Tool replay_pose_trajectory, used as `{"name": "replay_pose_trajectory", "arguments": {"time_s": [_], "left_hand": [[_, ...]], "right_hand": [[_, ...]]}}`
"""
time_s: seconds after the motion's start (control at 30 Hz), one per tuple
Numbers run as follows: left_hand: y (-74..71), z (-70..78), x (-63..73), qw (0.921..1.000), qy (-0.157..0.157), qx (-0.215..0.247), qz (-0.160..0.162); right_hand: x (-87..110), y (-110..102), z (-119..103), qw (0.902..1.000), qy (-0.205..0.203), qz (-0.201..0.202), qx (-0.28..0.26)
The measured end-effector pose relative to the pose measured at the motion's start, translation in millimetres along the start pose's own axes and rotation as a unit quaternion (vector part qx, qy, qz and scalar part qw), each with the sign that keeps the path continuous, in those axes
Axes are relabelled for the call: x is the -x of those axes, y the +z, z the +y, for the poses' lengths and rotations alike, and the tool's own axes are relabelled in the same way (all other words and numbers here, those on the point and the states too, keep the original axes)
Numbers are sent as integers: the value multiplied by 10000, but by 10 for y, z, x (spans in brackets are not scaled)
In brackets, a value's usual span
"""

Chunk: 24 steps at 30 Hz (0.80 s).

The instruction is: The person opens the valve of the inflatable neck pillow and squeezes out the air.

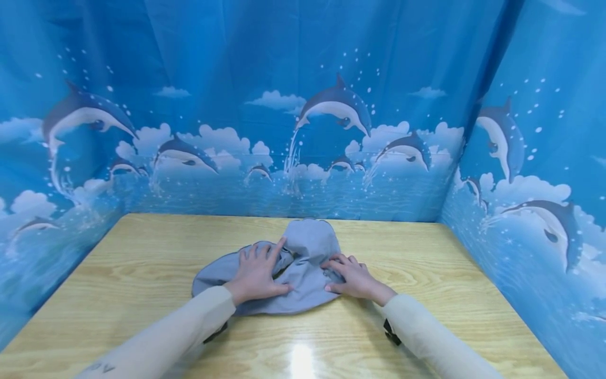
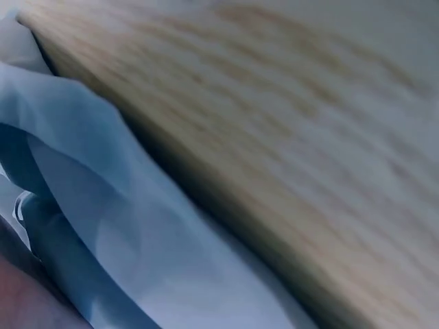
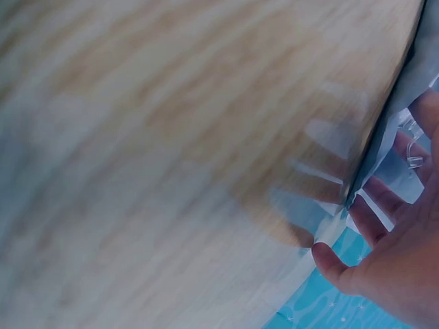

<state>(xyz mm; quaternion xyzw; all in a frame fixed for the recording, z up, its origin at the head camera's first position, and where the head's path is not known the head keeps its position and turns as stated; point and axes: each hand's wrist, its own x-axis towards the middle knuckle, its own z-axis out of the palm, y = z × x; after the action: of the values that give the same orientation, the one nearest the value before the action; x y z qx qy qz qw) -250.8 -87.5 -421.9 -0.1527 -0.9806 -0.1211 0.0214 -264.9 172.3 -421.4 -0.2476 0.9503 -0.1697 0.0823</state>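
Two pale sleeves come in lowest and closest: the left sleeve (image 1: 165,337), with dark marking (image 1: 101,367) on it, and the right sleeve (image 1: 440,337), a small black piece (image 1: 392,332) showing beneath its cuff. The left hand (image 1: 258,276) rests on the grey cloth (image 1: 303,279) — fingers spread, thumb out to the side. The right hand (image 1: 355,279) touches the cloth's right side, fingers slightly bent and parted, thumb clear of them; in the right wrist view a clear fitting (image 3: 414,154) shows beside those fingers. The cloth lies crumpled on the wood-grained bench (image 1: 142,263), a rounded part reaching toward the far edge, a gap among its folds. Behind hangs a blue dolphin-print curtain (image 1: 227,105).
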Motion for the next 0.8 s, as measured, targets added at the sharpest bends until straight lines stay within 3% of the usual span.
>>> {"name": "replay_pose_trajectory", "arguments": {"time_s": [0.8], "left_hand": [[22,20,-44,9994,87,-338,-46]], "right_hand": [[-9,-15,4,9999,-75,-102,80]]}}
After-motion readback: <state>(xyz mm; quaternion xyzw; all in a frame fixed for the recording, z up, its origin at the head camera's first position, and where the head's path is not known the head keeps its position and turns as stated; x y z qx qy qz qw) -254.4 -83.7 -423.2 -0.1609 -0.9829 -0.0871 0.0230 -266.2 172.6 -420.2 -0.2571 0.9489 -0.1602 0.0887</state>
